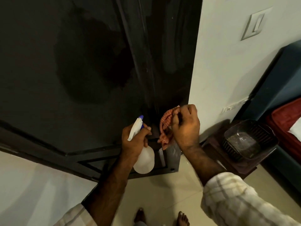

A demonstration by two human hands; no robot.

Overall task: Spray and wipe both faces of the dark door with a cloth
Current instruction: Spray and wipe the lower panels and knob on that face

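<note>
The dark door [81, 62] fills the upper left and carries a large wet patch near its middle, with wiped streaks along its right side. My left hand [134, 141] grips a white spray bottle [144, 159] by the neck, its blue nozzle pointing up at the door. To its right, my right hand [185, 126] holds a bunched orange checked cloth [165, 128] close to the door's lower right part.
A white wall [228, 62] with a switch plate [255, 23] stands right of the door. A dark basket [249, 141] sits on a low stand beside the wall, with a red-covered bed [286, 124] behind. My bare feet show on the tiled floor [162, 193].
</note>
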